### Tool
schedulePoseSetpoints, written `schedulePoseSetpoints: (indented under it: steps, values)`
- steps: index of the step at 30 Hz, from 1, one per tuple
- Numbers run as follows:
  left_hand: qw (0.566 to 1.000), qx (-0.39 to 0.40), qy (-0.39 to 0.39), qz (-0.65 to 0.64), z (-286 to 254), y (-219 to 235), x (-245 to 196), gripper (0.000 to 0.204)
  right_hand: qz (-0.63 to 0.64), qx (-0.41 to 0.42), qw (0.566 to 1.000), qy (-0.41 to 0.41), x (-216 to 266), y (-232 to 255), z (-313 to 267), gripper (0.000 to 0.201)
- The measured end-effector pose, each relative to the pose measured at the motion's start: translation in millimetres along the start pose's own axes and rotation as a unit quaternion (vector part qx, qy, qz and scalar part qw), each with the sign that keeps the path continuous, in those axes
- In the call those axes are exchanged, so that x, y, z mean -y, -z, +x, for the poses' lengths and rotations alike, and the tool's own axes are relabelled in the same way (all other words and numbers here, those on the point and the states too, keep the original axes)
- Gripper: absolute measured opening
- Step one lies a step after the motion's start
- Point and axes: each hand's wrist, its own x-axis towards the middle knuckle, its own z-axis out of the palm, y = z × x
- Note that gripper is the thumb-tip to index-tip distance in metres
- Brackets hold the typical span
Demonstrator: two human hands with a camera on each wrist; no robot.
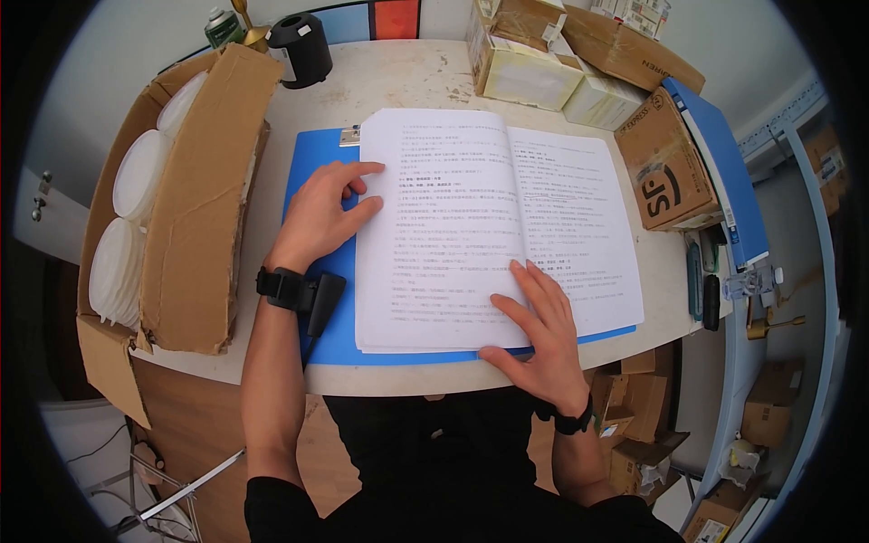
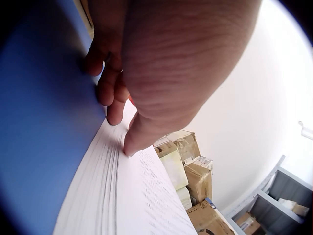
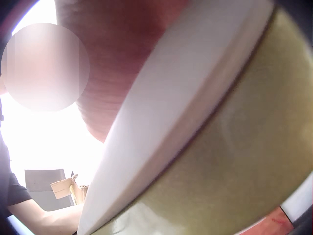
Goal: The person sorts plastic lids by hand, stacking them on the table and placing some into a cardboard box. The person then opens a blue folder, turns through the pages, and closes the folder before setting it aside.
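Note:
A thick printed book point(image 1: 434, 235) lies spread flat on a blue clipboard point(image 1: 317, 154), its metal clip at the top left. My left hand point(image 1: 321, 213) is at the book's left edge, index finger and thumb reaching onto the page, apart from each other. In the left wrist view, the thumb point(image 2: 134, 139) touches the top page beside the layered page edges point(image 2: 100, 171), and the other fingers hang close by them. My right hand point(image 1: 539, 335) rests with spread fingers on the lower part of the book near the spine. The right wrist view hides its fingertips.
On the left stands an open cardboard box point(image 1: 204, 199) with stacked white lids point(image 1: 118, 271). A black cylinder point(image 1: 300, 50) is at the back. Boxes point(image 1: 529, 72) fill the back right, beside a brown carton point(image 1: 665, 163) and a blue folder point(image 1: 720, 172). The table's front edge point(image 1: 398, 380) runs below the book.

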Motion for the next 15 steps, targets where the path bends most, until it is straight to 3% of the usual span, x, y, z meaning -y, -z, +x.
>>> schedulePoseSetpoints:
  steps: [3, 7, 9, 11, 15]
  values:
    - [1.0, 0.007, 0.005, -0.001, 0, 1, 1, 0.039, 0.074, -0.024, 0.997, -0.016, -4, 2, -6, 0.055]
    - [1.0, 0.016, 0.016, -0.003, 0, 2, -1, 0.038, 0.043, -0.057, 0.996, -0.048, -24, 23, -28, 0.052]
    - [1.0, 0.002, 0.008, -0.007, -5, 6, 5, 0.037, -0.065, -0.144, 0.978, -0.135, -48, 28, -45, 0.046]
    - [1.0, 0.013, -0.009, -0.019, 0, 1, -1, 0.037, -0.089, -0.252, 0.935, -0.232, -66, 36, -58, 0.042]
    - [0.998, 0.008, -0.035, -0.048, 1, -3, 8, 0.036, -0.138, -0.277, 0.901, -0.303, -85, 35, -64, 0.046]
